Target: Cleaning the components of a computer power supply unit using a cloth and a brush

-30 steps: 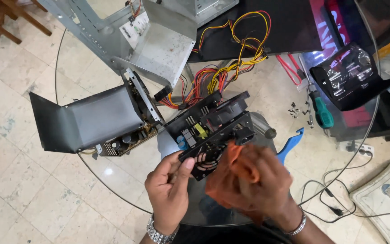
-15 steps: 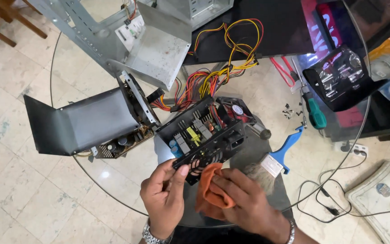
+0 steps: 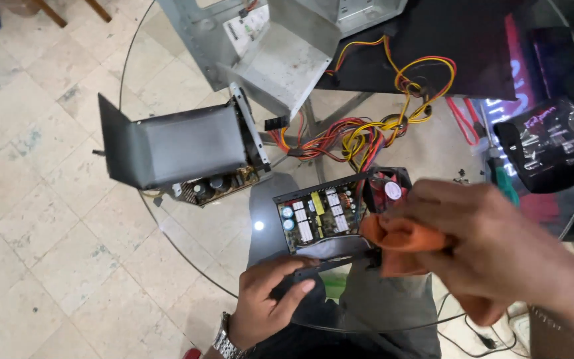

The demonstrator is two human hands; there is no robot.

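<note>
The right hand (image 3: 493, 246) is closed around an orange cloth (image 3: 400, 242) and presses it on the open power box (image 3: 330, 216), right by the small red fan (image 3: 390, 189). The left hand (image 3: 270, 302) grips the near edge of the box, thumb on top. The box sits tilted over the round glass table (image 3: 187, 233), and its board with little parts faces up. Red and yellow wires (image 3: 367, 136) run from it toward the far side. A second box (image 3: 181, 146), grey, lies open just to the left. A metal case (image 3: 280, 53) stands behind.
</note>
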